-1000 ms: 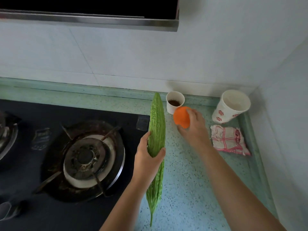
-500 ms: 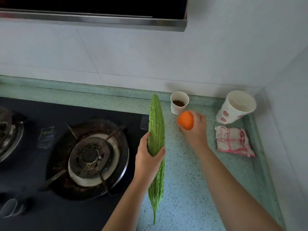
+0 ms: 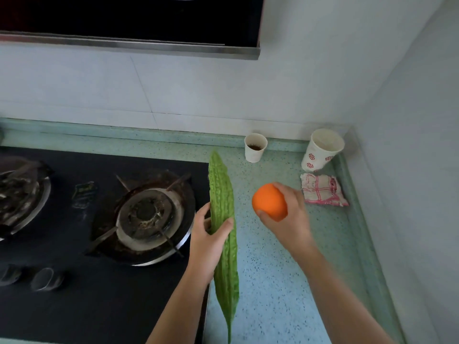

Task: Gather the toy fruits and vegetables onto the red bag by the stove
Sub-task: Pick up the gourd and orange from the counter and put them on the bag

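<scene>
Head view: the left hand (image 3: 207, 240) grips the long green bitter gourd (image 3: 223, 234) about its middle, thumb curled over the front and fingers behind, holding it lengthwise along the edge where the stove (image 3: 104, 289) meets the speckled green counter (image 3: 275, 289). The right hand (image 3: 289, 219) cups the orange (image 3: 269, 202), fingers and thumb wrapped round it, held above the counter near the folded red-checked cloth (image 3: 323, 191). The red bag is out of view.
</scene>
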`<state>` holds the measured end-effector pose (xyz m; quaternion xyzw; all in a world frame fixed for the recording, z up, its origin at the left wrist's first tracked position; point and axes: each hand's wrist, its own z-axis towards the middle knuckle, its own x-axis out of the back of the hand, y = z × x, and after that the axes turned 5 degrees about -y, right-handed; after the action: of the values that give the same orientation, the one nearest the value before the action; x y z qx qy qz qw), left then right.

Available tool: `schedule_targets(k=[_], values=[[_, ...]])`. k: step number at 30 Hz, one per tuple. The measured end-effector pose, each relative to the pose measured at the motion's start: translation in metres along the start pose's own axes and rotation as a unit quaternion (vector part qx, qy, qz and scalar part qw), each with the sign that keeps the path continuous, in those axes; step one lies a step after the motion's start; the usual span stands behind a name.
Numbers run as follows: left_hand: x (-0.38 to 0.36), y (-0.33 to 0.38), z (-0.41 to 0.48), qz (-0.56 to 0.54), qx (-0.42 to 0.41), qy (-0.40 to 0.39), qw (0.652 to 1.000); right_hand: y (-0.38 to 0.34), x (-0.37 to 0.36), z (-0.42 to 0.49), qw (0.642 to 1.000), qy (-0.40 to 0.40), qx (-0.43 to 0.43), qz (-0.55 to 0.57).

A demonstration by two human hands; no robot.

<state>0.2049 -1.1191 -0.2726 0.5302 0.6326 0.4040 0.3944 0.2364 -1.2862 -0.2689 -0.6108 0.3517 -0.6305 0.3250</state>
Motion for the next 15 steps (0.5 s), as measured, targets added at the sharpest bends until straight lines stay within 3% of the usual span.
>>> schedule_targets(k=[15], values=[[0.025,-0.009,-0.083,0.058,-0.062,-0.101,0.991,-0.034,0.014,-0.138,0.998,0.056,0.022,-0.011]])
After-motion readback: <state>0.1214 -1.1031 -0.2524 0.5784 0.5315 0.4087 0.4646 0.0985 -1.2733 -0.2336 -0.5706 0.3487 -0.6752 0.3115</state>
